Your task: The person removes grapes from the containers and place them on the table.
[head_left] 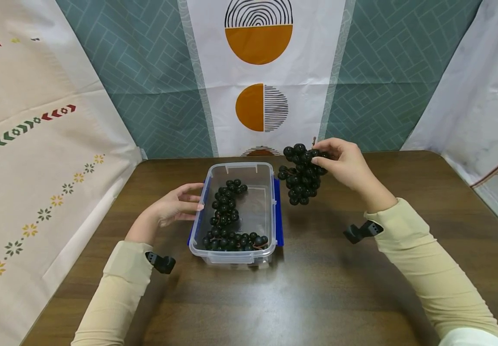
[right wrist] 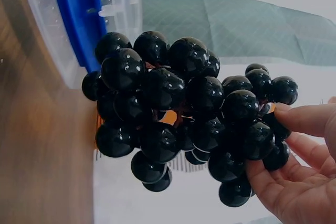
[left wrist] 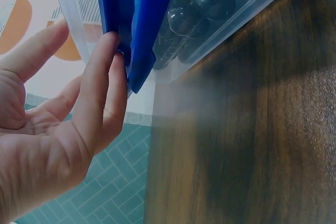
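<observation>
My right hand (head_left: 345, 161) pinches a bunch of black grapes (head_left: 303, 178) near its stem, holding it up just right of a clear plastic container (head_left: 249, 259). Up close in the right wrist view, the round shiny grapes (right wrist: 163, 87) hang from thumb and fingertips. Inside the container, more black grapes (head_left: 225, 206) lie along the left side and the near end. My left hand (head_left: 180, 205) is at the container's left wall, with fairly straight fingers. In the left wrist view, fingertips (left wrist: 107, 43) touch the blue side flap (left wrist: 149, 19).
Another blue flap (head_left: 279, 211) hangs down the container's right side. All stands on a brown wooden table (head_left: 318, 298). A patterned cloth (head_left: 158, 110) hangs behind the table's far edge, and pale cloths (head_left: 41, 144) hang at both sides.
</observation>
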`<state>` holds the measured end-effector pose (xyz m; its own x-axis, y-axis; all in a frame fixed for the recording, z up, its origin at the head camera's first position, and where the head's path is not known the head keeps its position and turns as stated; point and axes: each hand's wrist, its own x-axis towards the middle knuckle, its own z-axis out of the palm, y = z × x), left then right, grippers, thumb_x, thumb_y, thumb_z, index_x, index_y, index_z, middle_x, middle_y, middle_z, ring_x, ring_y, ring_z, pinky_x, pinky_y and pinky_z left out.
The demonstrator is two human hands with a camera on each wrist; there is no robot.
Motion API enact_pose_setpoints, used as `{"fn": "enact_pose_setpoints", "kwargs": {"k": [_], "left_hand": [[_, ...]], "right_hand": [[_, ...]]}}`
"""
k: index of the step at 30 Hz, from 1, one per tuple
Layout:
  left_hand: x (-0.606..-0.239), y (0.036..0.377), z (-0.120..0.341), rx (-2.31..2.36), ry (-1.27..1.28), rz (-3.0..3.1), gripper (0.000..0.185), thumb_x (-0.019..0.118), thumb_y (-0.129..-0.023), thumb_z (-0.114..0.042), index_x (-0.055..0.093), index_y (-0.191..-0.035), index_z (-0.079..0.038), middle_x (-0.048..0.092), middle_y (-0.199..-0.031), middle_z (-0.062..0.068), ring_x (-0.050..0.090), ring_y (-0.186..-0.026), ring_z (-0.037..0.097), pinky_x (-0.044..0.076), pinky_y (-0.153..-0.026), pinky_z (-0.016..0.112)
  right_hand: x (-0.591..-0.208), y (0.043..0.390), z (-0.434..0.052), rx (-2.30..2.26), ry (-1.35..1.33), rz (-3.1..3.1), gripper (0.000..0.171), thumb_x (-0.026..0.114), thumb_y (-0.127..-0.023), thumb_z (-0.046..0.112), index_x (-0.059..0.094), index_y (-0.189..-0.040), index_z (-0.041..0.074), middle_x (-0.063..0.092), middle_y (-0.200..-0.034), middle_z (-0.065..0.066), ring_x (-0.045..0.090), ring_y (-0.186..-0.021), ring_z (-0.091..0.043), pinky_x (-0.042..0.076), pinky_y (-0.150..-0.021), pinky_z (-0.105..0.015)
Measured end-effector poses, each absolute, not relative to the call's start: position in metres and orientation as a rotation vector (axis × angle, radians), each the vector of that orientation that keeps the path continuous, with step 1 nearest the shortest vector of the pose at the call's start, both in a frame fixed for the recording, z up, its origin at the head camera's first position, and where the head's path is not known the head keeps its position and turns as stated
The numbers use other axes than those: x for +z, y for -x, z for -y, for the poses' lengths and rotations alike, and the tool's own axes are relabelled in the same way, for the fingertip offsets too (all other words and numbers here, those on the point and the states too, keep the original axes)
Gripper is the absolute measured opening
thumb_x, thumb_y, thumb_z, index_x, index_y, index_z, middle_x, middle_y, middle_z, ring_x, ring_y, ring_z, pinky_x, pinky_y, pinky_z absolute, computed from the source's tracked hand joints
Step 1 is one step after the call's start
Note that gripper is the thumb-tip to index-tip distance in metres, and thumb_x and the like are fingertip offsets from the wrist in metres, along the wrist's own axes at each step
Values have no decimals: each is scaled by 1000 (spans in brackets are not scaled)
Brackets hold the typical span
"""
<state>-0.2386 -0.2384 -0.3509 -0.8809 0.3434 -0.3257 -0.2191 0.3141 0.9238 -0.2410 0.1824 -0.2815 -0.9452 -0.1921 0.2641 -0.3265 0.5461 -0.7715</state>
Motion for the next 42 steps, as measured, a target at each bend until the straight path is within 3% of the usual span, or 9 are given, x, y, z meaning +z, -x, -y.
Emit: {"fn": "enact_pose_setpoints", "kwargs": {"k": [10,20,29,37,42], "left_hand": [[-349,236,238,1594,-135,-2113,78,64,-89,-7,18,-152,-13,35,-140,29,62,-97,18,51,-91,46],[-346,236,237,1592,-120,-2114,79,63,-89,-6,16,-152,-13,34,-140,29,61,-98,17,51,-91,46],[-348,235,238,1601,-123,-2110,78,64,-89,-7,17,-152,-13,36,-137,28,62,-96,17,51,-90,45],[-347,235,237,1605,-121,-2103,78,63,-90,-7,16,-152,-13,36,-138,28,61,-96,17,51,-91,46],[-348,235,237,1606,-124,-2099,78,63,-90,-7,16,-152,-12,35,-138,28,62,-96,17,51,-91,46]], "right_hand": [[-299,250,-190,1375,-414,2638,32,64,-91,15,60,-120,2,60,-124,-16,58,-109,-27,45,-77,-24],[-317,261,-193,1403,-389,2632,31,63,-92,16,60,-120,3,61,-119,-14,55,-91,-7,44,-70,-22],[-326,264,-191,1438,-382,2650,31,62,-93,15,59,-120,1,59,-120,-17,56,-96,-20,43,-68,-23],[-335,268,-187,1460,-381,2624,29,63,-92,13,61,-117,0,62,-116,-17,56,-90,-11,45,-66,-18],[-340,269,-188,1457,-371,2621,27,62,-92,10,61,-117,-1,63,-115,-18,57,-93,-19,46,-66,-18]]}}
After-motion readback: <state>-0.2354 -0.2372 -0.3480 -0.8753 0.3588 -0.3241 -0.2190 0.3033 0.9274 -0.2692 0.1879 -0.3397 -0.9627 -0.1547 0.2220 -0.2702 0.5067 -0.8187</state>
